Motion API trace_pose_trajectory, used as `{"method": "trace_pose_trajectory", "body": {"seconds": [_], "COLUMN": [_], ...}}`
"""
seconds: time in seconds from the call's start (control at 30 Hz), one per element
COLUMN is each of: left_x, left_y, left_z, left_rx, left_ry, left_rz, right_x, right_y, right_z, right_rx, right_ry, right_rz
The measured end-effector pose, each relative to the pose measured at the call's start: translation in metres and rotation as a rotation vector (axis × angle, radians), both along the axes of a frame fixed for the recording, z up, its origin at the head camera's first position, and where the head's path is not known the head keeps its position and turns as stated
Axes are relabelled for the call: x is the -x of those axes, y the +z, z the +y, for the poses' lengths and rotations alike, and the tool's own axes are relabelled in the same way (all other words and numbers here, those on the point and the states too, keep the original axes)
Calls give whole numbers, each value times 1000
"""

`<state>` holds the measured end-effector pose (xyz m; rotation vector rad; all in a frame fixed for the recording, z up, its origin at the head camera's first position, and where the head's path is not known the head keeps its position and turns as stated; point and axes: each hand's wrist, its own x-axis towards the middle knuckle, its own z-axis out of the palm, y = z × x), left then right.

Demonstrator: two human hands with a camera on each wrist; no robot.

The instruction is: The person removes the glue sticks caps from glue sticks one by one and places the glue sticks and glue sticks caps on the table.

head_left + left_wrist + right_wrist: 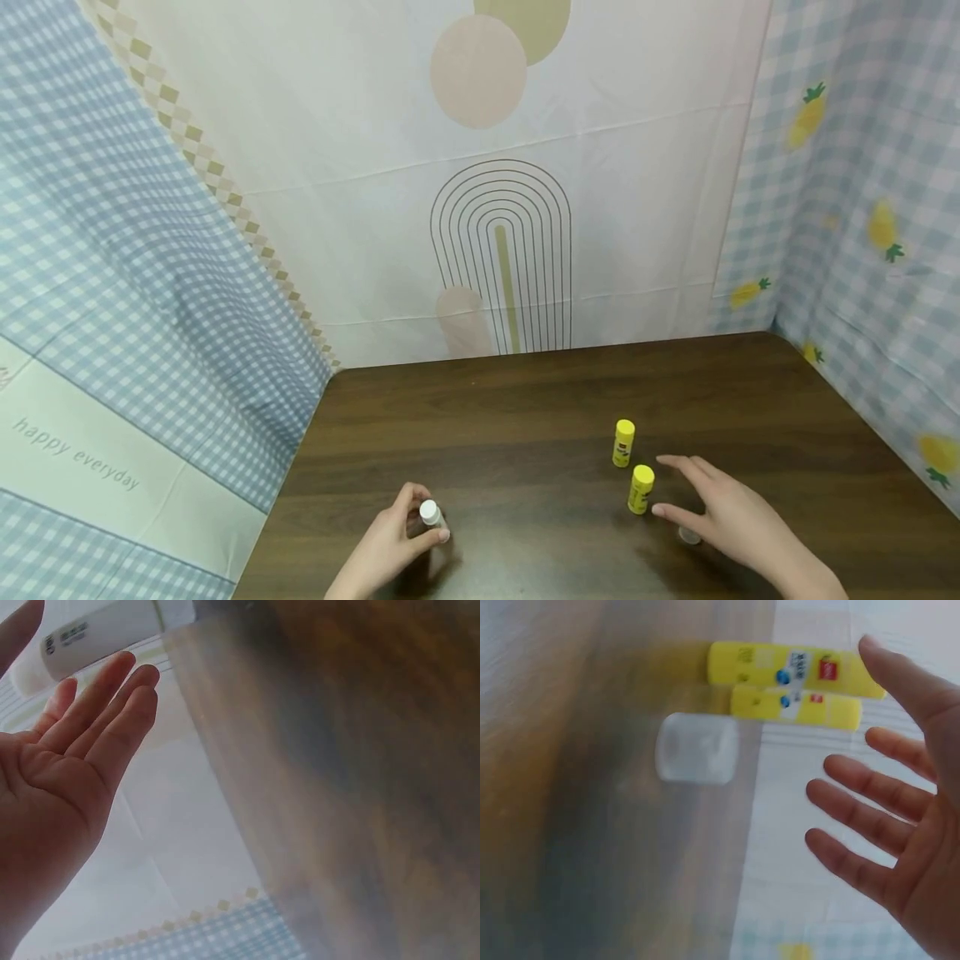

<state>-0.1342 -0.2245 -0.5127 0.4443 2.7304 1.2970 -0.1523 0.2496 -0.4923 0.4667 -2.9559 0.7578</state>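
Observation:
A white capped bottle [431, 514] with small print stands upright on the table. My left hand [392, 537] reaches around it, thumb on the near side and index finger behind. In the left wrist view the fingers [112, 727] are nearly straight beside the white bottle [105, 637], with no grip showing. My right hand [731, 512] is spread with thumb and fingers apart, holding nothing. Left of it stand two yellow glue sticks, a nearer one [641, 490] and a farther one [623, 443]. A small translucent container [697, 748] sits partly hidden under the right hand in the head view.
The dark wooden table [525, 400] backs onto a pale printed curtain [360, 250]. Blue checked cloth [172, 225] hangs at the left, and another with pineapples [847, 250] at the right.

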Motion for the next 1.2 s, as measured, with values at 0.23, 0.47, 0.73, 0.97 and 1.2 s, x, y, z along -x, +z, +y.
{"method": "trace_pose_trajectory", "body": {"seconds": [0.23,0.47,0.73,0.97,1.2], "left_x": [-3,-8,-10,-10,-9], "left_y": [5,10,15,15,24], "left_z": [-2,-7,-10,-10,-9], "left_rx": [35,39,15,18,104], "left_ry": [26,29,22,26,90], "left_rz": [28,63,71,80,134], "right_x": [5,9,9,10,7], "right_y": [10,10,3,2,3], "right_z": [-16,-26,-26,-21,-17], "right_rx": [12,4,23,41,94], "right_ry": [88,163,194,209,155], "right_rz": [127,133,160,152,181]}}
